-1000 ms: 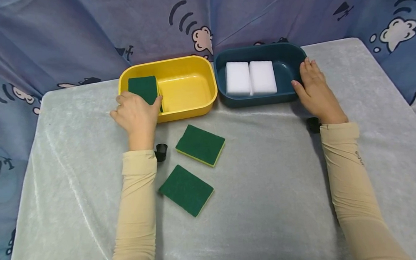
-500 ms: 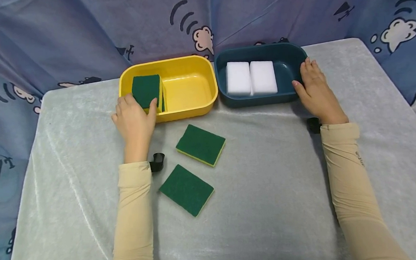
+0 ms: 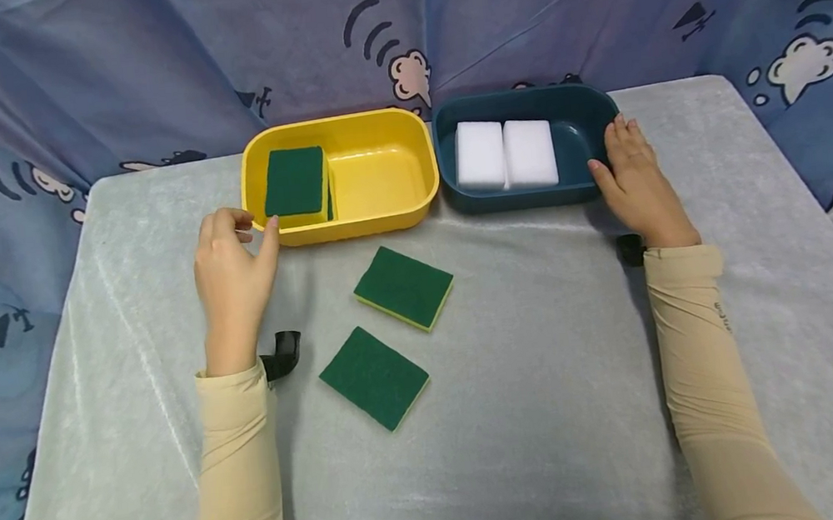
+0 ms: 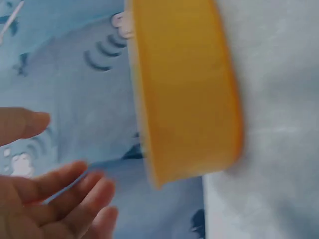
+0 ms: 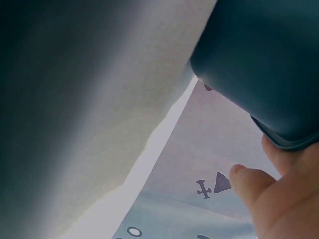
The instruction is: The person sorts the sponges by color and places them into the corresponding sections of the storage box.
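Note:
My left hand (image 3: 233, 273) hovers at the near left corner of the yellow bin (image 3: 385, 213). Its fingers are parted and hold nothing. Inside that bin's left end lies a green-topped scouring sponge (image 3: 295, 181), stacked on another green edge that shows beneath it. At the right end of the dark teal bin (image 3: 523, 198), my right hand (image 3: 639, 188) rests against the rim with fairly straight fingers; the right wrist view shows it touching the bin (image 5: 264, 64). The teal bin contains two white sponge blocks (image 3: 480, 156) side by side.
Two more scouring sponges lie flat before the bins: one (image 3: 404, 288) just below the yellow bin, another (image 3: 375, 379) nearer the person. A pale cloth (image 3: 534, 383) covers the table, and a patterned blue curtain (image 3: 320, 43) hangs behind the bins.
My left hand has let go of the scouring sponge in the yellow bin and drawn back toward the near left. That sponge sits slightly farther right. The right hand has stayed put.

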{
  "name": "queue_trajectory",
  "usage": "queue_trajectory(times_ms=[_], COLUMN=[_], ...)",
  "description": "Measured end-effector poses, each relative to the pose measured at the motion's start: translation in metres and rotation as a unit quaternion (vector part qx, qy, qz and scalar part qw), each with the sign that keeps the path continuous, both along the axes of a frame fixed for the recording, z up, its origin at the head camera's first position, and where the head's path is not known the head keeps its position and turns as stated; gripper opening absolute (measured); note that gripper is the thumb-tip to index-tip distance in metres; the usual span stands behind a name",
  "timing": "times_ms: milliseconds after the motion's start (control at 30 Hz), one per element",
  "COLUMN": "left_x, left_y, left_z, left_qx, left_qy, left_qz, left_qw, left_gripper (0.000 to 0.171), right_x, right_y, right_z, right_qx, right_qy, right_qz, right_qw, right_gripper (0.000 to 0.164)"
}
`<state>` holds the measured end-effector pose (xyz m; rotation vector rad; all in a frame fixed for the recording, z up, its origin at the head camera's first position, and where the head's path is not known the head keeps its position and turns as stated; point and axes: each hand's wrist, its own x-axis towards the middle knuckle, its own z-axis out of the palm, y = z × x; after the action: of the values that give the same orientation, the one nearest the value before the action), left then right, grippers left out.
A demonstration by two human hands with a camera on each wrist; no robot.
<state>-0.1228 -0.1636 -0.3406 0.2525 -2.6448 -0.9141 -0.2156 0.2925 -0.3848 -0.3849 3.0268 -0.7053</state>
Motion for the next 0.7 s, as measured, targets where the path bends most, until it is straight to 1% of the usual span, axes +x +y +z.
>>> queue_trajectory(times_ms=[33, 67, 100, 133, 167, 200, 233, 267, 300, 333, 367, 400, 433, 467, 500, 533, 600, 700], left_x=[0.003, 0.005, 0.007, 0.008, 0.009, 0.010, 0.010, 0.009, 0.008, 0.007, 0.005, 0.004, 0.003, 0.002, 0.001, 0.000, 0.000, -0.001], left_y=[-0.002, -0.003, -0.004, -0.005, -0.005, -0.005, -0.003, -0.001, 0.001, 0.005, 0.008, 0.011, 0.014, 0.016, 0.018, 0.020, 0.021, 0.022], left_z=[0.004, 0.007, 0.011, 0.014, 0.015, 0.016, 0.015, 0.013, 0.009, 0.006, 0.002, -0.002, -0.006, -0.009, -0.012, -0.014, -0.018, -0.021], left_qx=[0.000, -0.002, -0.003, -0.006, -0.013, -0.020, -0.022, -0.019, -0.012, -0.004, 0.002, 0.008, 0.010, 0.009, 0.005, -0.001, -0.011, -0.011], left_qy=[-0.018, -0.046, -0.086, -0.137, -0.188, -0.241, -0.285, -0.322, -0.351, -0.372, -0.388, -0.402, -0.410, -0.418, -0.423, -0.427, -0.429, -0.427], left_qz=[-0.014, -0.036, -0.067, -0.106, -0.155, -0.206, -0.257, -0.302, -0.341, -0.370, -0.390, -0.399, -0.407, -0.411, -0.414, -0.415, -0.417, -0.427], left_qw=[0.9997, 0.9983, 0.9940, 0.9849, 0.9698, 0.9484, 0.9230, 0.8970, 0.8723, 0.8513, 0.8352, 0.8239, 0.8159, 0.8101, 0.8059, 0.8031, 0.8008, 0.7968], left_gripper=[0.035, 0.033, 0.032, 0.031, 0.031, 0.030, 0.029, 0.029, 0.028, 0.027, 0.025, 0.024, 0.024, 0.024, 0.025, 0.025, 0.027, 0.028], right_x=[0.000, -0.001, -0.001, -0.002, -0.002, -0.002, -0.003, -0.003, -0.003, -0.004, -0.004, -0.004, -0.004, -0.003, -0.003, -0.003, -0.002, -0.003], right_y=[0.000, 0.000, 0.000, 0.000, 0.000, 0.000, 0.000, 0.001, 0.001, 0.001, 0.001, 0.001, 0.002, 0.002, 0.001, 0.001, 0.001, 0.000], right_z=[0.000, 0.000, 0.000, 0.000, 0.000, 0.000, 0.000, 0.000, 0.000, 0.000, 0.000, 0.000, 0.000, 0.000, 0.000, -0.001, -0.001, -0.001], right_qx=[0.000, 0.001, 0.001, 0.000, -0.001, -0.002, -0.003, -0.004, -0.004, -0.005, -0.004, -0.004, -0.005, -0.005, -0.005, -0.006, -0.007, -0.009], right_qy=[0.000, -0.001, -0.002, -0.002, -0.001, -0.001, 0.000, 0.000, 0.001, 0.002, 0.002, 0.001, 0.001, 0.000, -0.002, -0.003, -0.004, -0.006], right_qz=[0.001, 0.002, 0.003, 0.003, 0.003, 0.003, 0.003, 0.003, 0.003, 0.003, 0.003, 0.004, 0.004, 0.004, 0.004, 0.005, 0.005, 0.005], right_qw=[1.000, 1.000, 1.000, 1.000, 1.000, 1.000, 1.000, 1.000, 1.000, 1.000, 1.000, 1.000, 1.000, 1.000, 1.000, 1.000, 1.000, 1.000], right_gripper=[0.065, 0.065, 0.065, 0.065, 0.065, 0.065, 0.065, 0.064, 0.064, 0.064, 0.064, 0.064, 0.064, 0.064, 0.064, 0.064, 0.064, 0.064])
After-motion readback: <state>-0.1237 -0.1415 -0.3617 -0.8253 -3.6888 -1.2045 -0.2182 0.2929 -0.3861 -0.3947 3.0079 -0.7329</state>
